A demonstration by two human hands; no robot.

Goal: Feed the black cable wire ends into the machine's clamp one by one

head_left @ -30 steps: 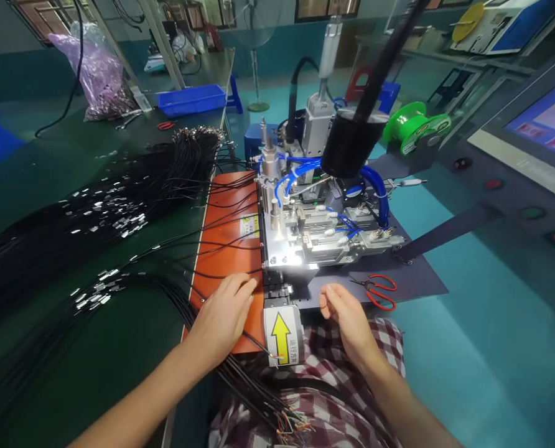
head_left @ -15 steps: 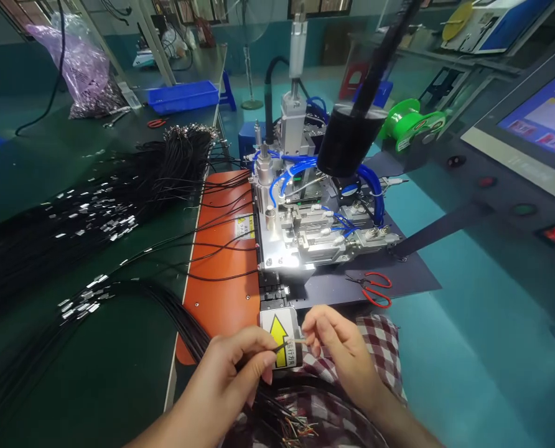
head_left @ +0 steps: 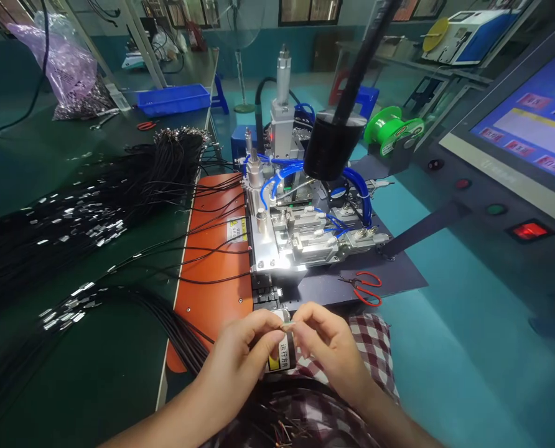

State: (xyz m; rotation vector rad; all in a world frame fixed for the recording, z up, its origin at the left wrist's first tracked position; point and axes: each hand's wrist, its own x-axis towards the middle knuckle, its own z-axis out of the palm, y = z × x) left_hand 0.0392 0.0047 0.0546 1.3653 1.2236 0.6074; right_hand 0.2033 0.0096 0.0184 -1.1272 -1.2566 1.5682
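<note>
My left hand point(head_left: 242, 358) pinches a black cable close to its stripped end, mostly hidden by the fingers. Pale inner wires point(head_left: 287, 325) stick out from that grip. At their tips my right hand point(head_left: 331, 345) closes thumb and forefinger. Both hands meet just in front of a white label with a yellow arrow point(head_left: 284, 351). Below them, across my lap, lies a bundle of black cables with bare coloured wire ends point(head_left: 287, 432). Ahead stands a metal machine point(head_left: 305, 233) with blue air tubes, and several black cables run into its left side over an orange plate point(head_left: 216, 261).
Red-handled scissors point(head_left: 367, 289) lie on the machine's dark base. Large heaps of black cables point(head_left: 175, 155) cover the left table, near a blue tray point(head_left: 173, 99). A black lamp point(head_left: 333, 146) hangs over the machine. On the right is a control panel with a screen point(head_left: 534, 124).
My right hand has moved left to the wire ends, and its fingers have closed on them. My left hand still grips the cable. The whole view has shifted slightly.
</note>
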